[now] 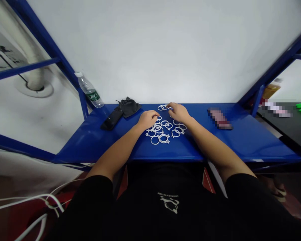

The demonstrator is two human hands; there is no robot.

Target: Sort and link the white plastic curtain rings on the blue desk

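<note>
Several white plastic rings (163, 130) lie in a loose heap on the blue table (240, 140) in front of me. My left hand (147, 119) rests curled at the heap's left edge, fingers closed over a ring there. My right hand (178, 112) sits at the heap's far side, fingertips pinched on a small cluster of white rings (162, 107) near the wall.
A black phone (112, 119) and a crumpled black cloth (128, 106) lie at the left of the table, with a water bottle (89, 90) leaning behind them. A blurred flat object (220, 118) lies to the right. Blue frame posts stand at both sides. White cables trail on the floor at left.
</note>
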